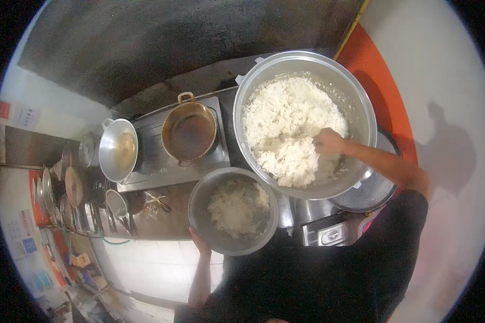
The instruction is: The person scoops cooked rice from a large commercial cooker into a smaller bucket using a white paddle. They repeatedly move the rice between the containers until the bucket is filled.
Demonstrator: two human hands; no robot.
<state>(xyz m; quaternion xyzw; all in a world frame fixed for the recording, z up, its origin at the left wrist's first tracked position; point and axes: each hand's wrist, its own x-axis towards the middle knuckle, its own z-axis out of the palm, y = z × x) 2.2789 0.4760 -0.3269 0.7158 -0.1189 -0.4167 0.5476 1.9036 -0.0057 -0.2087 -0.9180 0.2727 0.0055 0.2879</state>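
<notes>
A large aluminium pot stands at the upper right, heaped with white cooked rice. My right hand reaches into it over the rim, its fingers curled against the edge of the rice mound. Whether those fingers grip a tool cannot be made out. My left hand holds a round metal bowl by its lower left side, close to my body. Some rice lies in this bowl, mostly in the middle and up the right side. The bowl's upper right rim lies just beside the pot's lower left wall.
A tabletop gas stove carries a brown two-handled pan and an aluminium wok. Scissors and a small strainer lie on the counter. A round dark lid or pan sits under the pot's right side.
</notes>
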